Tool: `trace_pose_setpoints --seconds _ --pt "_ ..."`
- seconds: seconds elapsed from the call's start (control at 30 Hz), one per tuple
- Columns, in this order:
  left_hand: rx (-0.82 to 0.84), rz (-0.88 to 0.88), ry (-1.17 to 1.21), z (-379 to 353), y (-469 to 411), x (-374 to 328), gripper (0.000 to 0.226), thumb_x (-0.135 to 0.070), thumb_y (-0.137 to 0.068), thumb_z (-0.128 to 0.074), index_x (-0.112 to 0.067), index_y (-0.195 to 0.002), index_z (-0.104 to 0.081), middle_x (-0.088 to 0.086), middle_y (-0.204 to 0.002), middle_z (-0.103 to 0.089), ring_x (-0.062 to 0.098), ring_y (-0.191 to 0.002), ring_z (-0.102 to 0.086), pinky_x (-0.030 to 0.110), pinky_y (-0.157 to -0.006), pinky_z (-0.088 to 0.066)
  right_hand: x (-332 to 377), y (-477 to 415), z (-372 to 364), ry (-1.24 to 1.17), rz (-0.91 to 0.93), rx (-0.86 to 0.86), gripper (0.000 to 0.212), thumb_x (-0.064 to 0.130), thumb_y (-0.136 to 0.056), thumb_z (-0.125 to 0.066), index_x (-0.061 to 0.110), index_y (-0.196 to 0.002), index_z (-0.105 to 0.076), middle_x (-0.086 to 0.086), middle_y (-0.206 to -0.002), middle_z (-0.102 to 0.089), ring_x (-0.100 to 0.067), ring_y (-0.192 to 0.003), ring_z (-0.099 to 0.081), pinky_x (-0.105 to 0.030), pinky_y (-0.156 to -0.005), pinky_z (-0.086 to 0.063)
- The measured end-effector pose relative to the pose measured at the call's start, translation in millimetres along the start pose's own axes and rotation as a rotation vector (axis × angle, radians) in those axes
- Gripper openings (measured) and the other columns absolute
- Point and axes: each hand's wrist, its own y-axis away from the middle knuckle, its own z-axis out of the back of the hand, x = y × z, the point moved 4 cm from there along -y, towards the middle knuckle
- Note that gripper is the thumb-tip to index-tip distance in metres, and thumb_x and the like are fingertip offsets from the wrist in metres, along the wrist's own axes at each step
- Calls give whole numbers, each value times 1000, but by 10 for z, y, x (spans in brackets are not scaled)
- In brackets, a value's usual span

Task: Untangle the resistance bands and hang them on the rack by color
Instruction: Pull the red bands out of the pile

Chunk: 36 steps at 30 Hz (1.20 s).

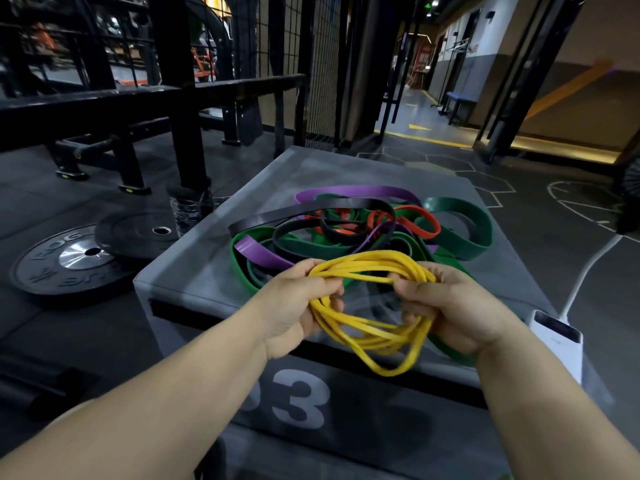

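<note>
A bundle of thin yellow bands (374,327) hangs looped between both hands above the near edge of a grey padded box (194,271). My left hand (294,306) grips the bundle's left side and my right hand (460,306) grips its right side. Behind them on the box lies a tangled heap: wide green bands (464,220), purple bands (360,192), black bands (311,209) and orange-red bands (419,223) woven through each other. Part of a green band is hidden under my right hand.
Two black weight plates (69,261) lie on the floor left of the box. A black steel rack frame (173,98) and a wire mesh panel (322,64) stand behind. A white device (557,337) with a white cable sits at the box's right edge.
</note>
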Motion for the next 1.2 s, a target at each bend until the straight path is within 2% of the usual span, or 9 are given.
trace_pose_setpoints --seconds 0.13,0.23,0.47,0.6,0.67,0.8,0.9,1.03,1.2 --pt "64 -7 -311 37 -5 15 22 -9 -87 -67 -16 -105 -56 -3 -70 -51 10 -61 -49 30 -63 -40 37 -11 73 26 25 -169 15 15 -75 -61 3 -84 -61 1 -54 -54 -17 -52 -57 -41 -62 -55" --pt "62 -27 -486 33 -8 17 24 -9 -87 -68 -17 -108 -57 -2 -75 -57 14 -74 -58 37 -76 -50 30 -12 43 -3 46 -193 11 14 -85 -59 4 -82 -56 0 -54 -45 -14 -45 -48 -39 -56 -55" --pt "-91 -26 -211 107 -36 -21 10 -18 -99 -50 -16 -101 -59 5 -86 -70 22 -73 -62 46 -80 -53 26 28 5 103 -5 -29 20 -2 -74 -74 8 -84 -60 -2 -56 -50 -14 -46 -48 -26 -50 -50" --pt "-57 -7 -261 85 -19 -13 10 -23 -98 -52 -21 -103 -61 3 -89 -73 18 -72 -65 34 -67 -54 0 4 6 138 -39 -157 11 12 -90 -60 1 -87 -64 -3 -57 -49 -15 -49 -52 -30 -51 -50" --pt "-41 -3 -395 107 -34 15 13 -24 -94 -59 -19 -105 -62 6 -96 -74 23 -84 -69 40 -79 -58 3 0 5 100 -35 -187 24 25 -82 -63 0 -85 -65 -4 -55 -48 -19 -52 -59 -32 -52 -52" --pt "33 40 -682 169 -20 65 77 -49 -52 -87 -24 -118 -58 0 -109 -71 20 -105 -66 42 -101 -48 16 17 -60 154 -13 -119 20 33 -74 -64 14 -69 -67 -3 -52 -47 -21 -49 -59 -37 -58 -46" --pt "92 13 -730 145 -35 85 121 -60 -38 -86 -35 -142 -30 -18 -141 -41 7 -129 -44 31 -109 -38 -28 18 -149 224 -31 -33 17 31 -72 -68 17 -64 -64 -3 -51 -45 -16 -39 -46 -29 -46 -41" --pt "238 -161 -781 23 8 -13 111 -41 -57 -88 -51 -142 -17 -24 -150 -28 -5 -138 -25 26 -111 -27 -35 26 -266 329 -26 91 29 30 -71 -73 5 -73 -58 -3 -51 -47 -13 -37 -40 -29 -46 -38" --pt "289 -111 -816 -15 36 -35 43 -18 -81 -76 -37 -115 -56 -14 -112 -64 -1 -106 -59 32 -97 -50 -4 48 -374 323 -46 264 26 14 -74 -80 -1 -85 -61 -2 -54 -52 -10 -41 -45 -25 -50 -48"
